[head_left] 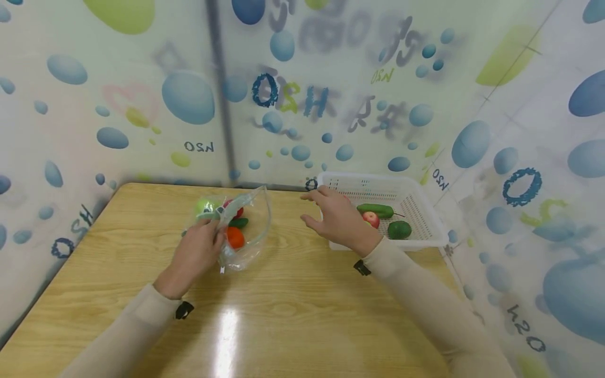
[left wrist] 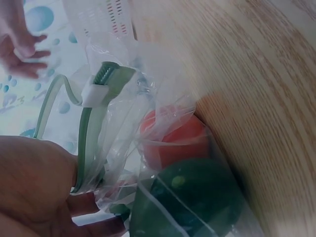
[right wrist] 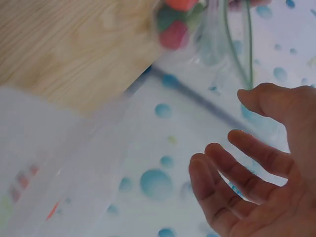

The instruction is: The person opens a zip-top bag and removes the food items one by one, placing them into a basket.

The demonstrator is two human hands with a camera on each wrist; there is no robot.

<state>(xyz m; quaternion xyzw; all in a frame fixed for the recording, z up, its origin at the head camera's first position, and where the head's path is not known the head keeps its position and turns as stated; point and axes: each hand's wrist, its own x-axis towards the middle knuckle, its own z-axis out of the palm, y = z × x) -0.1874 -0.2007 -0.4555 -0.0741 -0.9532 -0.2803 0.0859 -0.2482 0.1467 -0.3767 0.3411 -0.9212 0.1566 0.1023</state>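
My left hand [head_left: 196, 254] grips the edge of a clear zip bag [head_left: 259, 228] on the table's left half, its mouth spread towards the right. Through the plastic show an orange-red round piece [head_left: 235, 238], a dark green piece [head_left: 239, 223], a light green one [head_left: 205, 206] and a red one behind. In the left wrist view a white slider [left wrist: 95, 95] sits on the bag's green zip strip [left wrist: 85, 131]. My right hand [head_left: 342, 220] hangs with fingers spread and nothing in them, over the left side of a white basket [head_left: 427, 243].
The basket stands at the table's back right, by the wall. It holds a long green vegetable [head_left: 375, 211] with a thin stem, a red apple [head_left: 371, 219] and a dark green avocado-like piece [head_left: 399, 230]. A patterned curtain [head_left: 293, 131] rises behind the wooden table [head_left: 302, 315].
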